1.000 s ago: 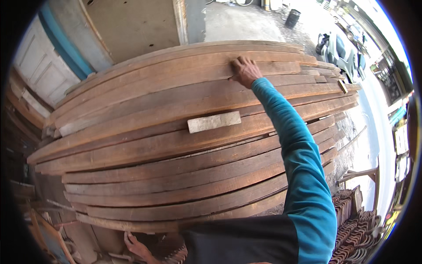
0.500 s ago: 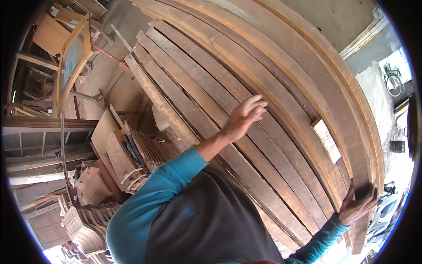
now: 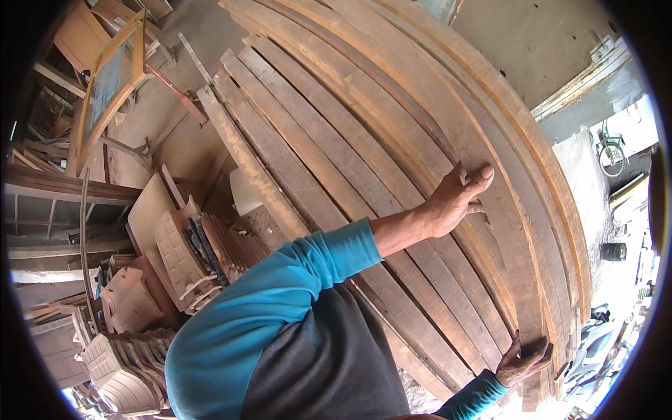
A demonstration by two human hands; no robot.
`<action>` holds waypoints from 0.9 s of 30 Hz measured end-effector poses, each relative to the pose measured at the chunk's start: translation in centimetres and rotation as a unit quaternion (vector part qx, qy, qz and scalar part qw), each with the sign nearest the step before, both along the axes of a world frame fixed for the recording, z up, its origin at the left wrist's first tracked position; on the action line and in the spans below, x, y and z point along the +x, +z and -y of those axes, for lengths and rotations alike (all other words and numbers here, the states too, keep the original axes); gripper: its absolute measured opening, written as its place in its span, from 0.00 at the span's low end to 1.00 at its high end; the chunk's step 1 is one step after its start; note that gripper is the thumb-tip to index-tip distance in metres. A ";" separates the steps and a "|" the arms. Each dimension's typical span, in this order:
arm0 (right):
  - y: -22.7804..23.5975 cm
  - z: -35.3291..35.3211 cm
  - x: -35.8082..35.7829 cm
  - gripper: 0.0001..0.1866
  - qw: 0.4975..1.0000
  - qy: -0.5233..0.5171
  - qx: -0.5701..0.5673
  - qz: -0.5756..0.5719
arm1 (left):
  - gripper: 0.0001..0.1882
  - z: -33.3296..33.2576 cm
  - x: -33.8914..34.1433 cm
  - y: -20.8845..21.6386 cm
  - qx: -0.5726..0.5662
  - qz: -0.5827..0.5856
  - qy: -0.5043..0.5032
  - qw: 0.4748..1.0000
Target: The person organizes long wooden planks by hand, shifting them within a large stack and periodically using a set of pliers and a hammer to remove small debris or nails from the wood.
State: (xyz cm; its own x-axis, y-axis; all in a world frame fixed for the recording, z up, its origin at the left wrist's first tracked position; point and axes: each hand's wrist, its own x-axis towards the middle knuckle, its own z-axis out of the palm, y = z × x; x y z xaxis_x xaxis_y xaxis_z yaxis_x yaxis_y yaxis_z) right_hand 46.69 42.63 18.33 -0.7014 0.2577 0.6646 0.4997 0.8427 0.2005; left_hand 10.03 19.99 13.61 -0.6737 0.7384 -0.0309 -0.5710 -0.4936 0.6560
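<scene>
A long brown wooden plank (image 3: pixel 500 210) lies over other long boards, running from the far middle toward the near right. My left hand (image 3: pixel 451 203) is at its left edge, midway along it. One thick digit lies across the plank's top; the other fingers are partly hidden at the edge and seem to hold it. Near the plank's close end, my right hand (image 3: pixel 523 360) grips it, with fingers over the top. Left of the plank, several weathered boards (image 3: pixel 350 175) lie side by side beneath my left forearm.
More long boards (image 3: pixel 553 203) lie right of the plank. Stacked carved wooden pieces (image 3: pixel 210 245) stand at the left, below a framed glass panel (image 3: pixel 112 91). A bicycle (image 3: pixel 611 154) is at the far right, beyond a low wall (image 3: pixel 591 91).
The plank has shifted left with my right hand, and the pale wood block beside it is no longer visible. My left hand has moved right and nearer, from above the boards to the plank's edge.
</scene>
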 end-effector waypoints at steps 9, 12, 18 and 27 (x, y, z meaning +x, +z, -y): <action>-6.8 0.4 0.3 0.40 0.960 0.052 -0.242 0.134 | 0.41 6.7 6.4 -8.0 -0.224 0.088 0.062 0.969; -8.6 0.3 0.5 0.41 0.946 0.038 -0.277 0.166 | 0.44 6.5 5.0 -9.1 -0.227 0.058 0.044 0.971; -8.6 1.1 -5.9 0.38 0.940 0.117 -0.275 0.162 | 0.27 9.1 2.8 -10.3 -0.217 0.093 0.106 0.966; -13.3 -1.6 -4.4 0.38 0.935 0.054 -0.298 0.186 | 0.24 12.8 -1.8 -7.3 -0.508 -0.535 0.080 0.670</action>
